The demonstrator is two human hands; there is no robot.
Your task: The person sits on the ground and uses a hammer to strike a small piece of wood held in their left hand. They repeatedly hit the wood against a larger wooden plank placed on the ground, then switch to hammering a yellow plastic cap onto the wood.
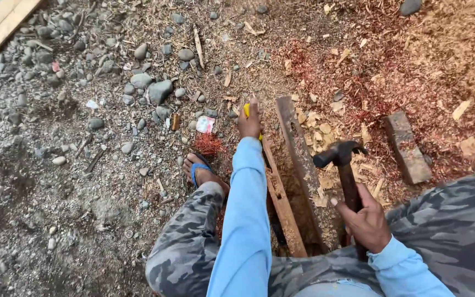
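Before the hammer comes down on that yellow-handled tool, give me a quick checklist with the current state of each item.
1. Right hand grips the hammer handle: ok, fingers wrapped low on the handle, head raised.
2. Left hand holds the yellow-handled tool: ok, closed around it.
3. Tool tip seated on the wooden frame: cannot tell, the hand hides the tip.
4. Hammer path free: ok, nothing shows between the head and the tool.
5. Sandalled foot away from the strike point: ok, it rests on the ground beside the frame, left of it.
6. Frame steady: cannot tell, its near end is hidden between the legs.
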